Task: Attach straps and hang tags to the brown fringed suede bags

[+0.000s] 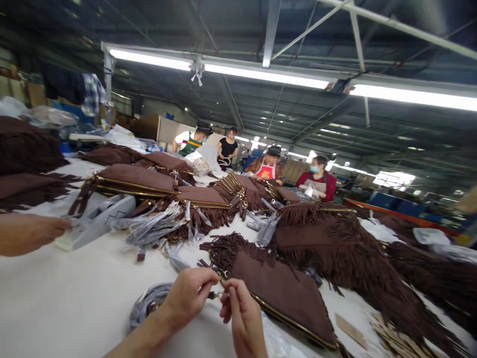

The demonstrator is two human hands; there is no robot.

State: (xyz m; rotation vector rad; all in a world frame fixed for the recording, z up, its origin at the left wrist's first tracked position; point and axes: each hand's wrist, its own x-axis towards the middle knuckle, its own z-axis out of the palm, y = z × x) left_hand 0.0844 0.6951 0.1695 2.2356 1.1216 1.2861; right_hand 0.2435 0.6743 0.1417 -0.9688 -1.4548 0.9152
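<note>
A dark brown fringed bag [276, 288] lies on the white table [85, 298], its gold zipper edge towards me. At the bag's near left corner, where small gold rings show, my left hand [192, 291] and my right hand [242, 311] meet with fingertips pinched. Between them is a small metal clasp [220, 294], partly hidden by the fingers, with a short dark strap end beside it. A coiled strap in grey plastic wrap [143, 303] rests by my left wrist. Clear plastic [278, 340] lies beyond my right hand.
A co-worker's hand [35, 233] reaches in from the left near a grey tape dispenser [112, 214]. Brown fringed bags [136, 179] and plastic-wrapped straps [158, 226] are piled behind. More bags [328, 238] and tan card pieces [350, 329] lie to the right. Several people work beyond.
</note>
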